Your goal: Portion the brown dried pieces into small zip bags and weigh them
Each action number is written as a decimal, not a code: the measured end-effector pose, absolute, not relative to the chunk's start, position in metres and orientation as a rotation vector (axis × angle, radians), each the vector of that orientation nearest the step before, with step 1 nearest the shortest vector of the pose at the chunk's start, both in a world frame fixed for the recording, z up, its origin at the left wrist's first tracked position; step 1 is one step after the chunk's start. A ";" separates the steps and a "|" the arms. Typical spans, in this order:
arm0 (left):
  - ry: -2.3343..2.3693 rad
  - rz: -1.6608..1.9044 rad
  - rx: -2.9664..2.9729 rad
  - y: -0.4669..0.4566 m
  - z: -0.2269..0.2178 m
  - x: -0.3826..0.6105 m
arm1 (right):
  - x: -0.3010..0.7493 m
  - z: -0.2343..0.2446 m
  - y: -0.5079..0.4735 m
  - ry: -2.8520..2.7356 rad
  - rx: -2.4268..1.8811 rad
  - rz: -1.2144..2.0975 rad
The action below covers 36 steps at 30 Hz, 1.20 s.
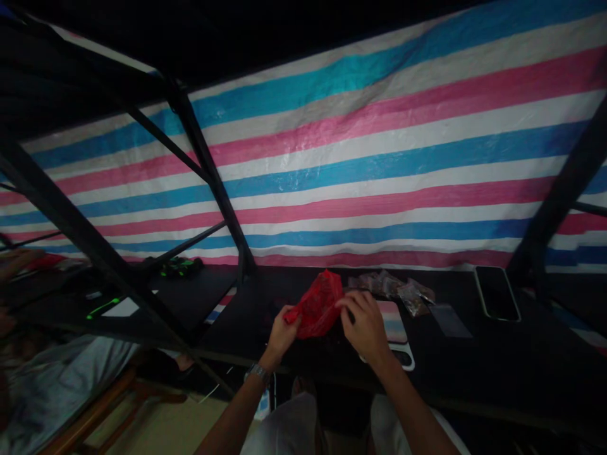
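Evidently we hold the red bag (318, 308) between our two hands, above the dark tabletop (474, 370): our left hand (283, 333) pinches its left edge, and our right hand (365, 323) pinches the opposite edge with its fingertips, probably to spread the thin plastic. Just right of our right hand sits a flat device (394, 325), partly covered by that forearm. Beyond it lie small filled packets (387, 284), perhaps grouped for easy reach; their contents we cannot tell. Farther right are a clear flat bag (449, 320) and, well apart, a phone (497, 294), presumably set out of our way.
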<state>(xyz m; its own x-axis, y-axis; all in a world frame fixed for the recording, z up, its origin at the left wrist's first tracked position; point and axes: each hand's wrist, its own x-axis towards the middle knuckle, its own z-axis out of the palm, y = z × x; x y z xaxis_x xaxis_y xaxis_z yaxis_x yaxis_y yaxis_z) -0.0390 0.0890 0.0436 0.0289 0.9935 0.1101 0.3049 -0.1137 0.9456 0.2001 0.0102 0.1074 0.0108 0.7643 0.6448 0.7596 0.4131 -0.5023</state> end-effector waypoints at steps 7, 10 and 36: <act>1.313 1.213 1.604 0.068 0.058 -0.040 | 0.202 0.068 -0.003 -2.151 -1.594 0.203; 1.287 1.318 1.643 0.060 0.072 -0.035 | 0.202 0.075 0.010 -2.254 -1.657 0.222; 1.274 1.466 1.742 0.049 0.074 -0.035 | 0.168 0.142 -0.002 -2.280 -1.682 0.251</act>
<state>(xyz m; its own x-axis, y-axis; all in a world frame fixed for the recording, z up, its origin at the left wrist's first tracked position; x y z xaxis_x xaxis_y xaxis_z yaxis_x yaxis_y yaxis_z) -0.0355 0.0495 0.0736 -0.0319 0.8924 0.4502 0.3216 -0.4173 0.8499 0.1685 -0.0023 0.1417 -0.2723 0.9530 0.1329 0.9014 0.3009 -0.3113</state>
